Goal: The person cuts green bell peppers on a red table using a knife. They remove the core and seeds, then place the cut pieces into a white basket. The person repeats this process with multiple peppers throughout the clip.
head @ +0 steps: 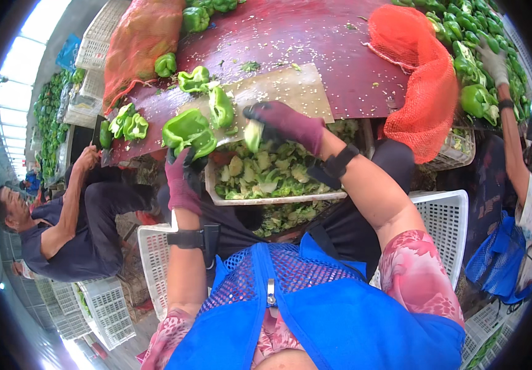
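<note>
My left hand (185, 173), in a maroon and black glove, holds a cut-open green bell pepper (189, 132) at the near table edge. In the same kind of glove, my right hand (284, 127) is closed around a pale green pepper piece, probably a core (253, 136); whether a knife is also in it I cannot tell. This hand hangs over a white crate (275, 200) full of pepper cores and scraps (266, 169). Cut pepper pieces (220, 107) lie on the table just beyond my left hand, partly on a tan board (289, 92).
Seeds dot the maroon tabletop (266, 41). An orange mesh sack (141, 41) stands at left, a red mesh bag (425, 88) at right. A seated person (72, 231) works at left; a co-worker's gloved hand (495, 62) reaches into heaped peppers at right. White crates (441, 231) flank me.
</note>
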{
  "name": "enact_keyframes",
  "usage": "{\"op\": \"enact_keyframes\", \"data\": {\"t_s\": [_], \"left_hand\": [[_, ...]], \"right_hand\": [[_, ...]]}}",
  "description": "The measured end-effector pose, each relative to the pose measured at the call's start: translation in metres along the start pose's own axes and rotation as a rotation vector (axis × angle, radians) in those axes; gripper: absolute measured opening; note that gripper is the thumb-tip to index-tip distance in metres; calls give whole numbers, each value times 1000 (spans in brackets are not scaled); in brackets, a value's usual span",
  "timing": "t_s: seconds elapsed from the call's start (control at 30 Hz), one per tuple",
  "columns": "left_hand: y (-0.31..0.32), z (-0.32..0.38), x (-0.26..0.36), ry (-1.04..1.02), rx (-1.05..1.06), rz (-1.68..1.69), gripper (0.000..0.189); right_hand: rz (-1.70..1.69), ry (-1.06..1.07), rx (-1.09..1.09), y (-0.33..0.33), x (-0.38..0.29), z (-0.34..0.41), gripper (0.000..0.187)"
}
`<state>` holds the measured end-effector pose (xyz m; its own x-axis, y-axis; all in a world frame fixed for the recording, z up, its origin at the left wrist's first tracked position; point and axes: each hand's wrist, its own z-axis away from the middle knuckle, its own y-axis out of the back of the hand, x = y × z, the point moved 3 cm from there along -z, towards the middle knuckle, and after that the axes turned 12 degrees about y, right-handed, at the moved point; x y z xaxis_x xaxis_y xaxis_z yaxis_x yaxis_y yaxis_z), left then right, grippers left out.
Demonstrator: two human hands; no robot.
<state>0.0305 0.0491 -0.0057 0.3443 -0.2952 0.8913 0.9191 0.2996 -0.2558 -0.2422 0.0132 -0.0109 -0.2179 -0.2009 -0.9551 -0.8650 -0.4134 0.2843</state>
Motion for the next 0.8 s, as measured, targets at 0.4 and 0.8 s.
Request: {"op": "enact_keyframes", "data": {"t_s": [0.4, 0.8], "left_hand": [[-5, 37, 45, -821, 404, -1218, 70], [241, 106, 78, 294, 834, -1864, 63]], "right_hand": [[260, 33, 68, -20, 6, 4, 37], [433, -12, 40, -30, 11, 7, 54]]}}
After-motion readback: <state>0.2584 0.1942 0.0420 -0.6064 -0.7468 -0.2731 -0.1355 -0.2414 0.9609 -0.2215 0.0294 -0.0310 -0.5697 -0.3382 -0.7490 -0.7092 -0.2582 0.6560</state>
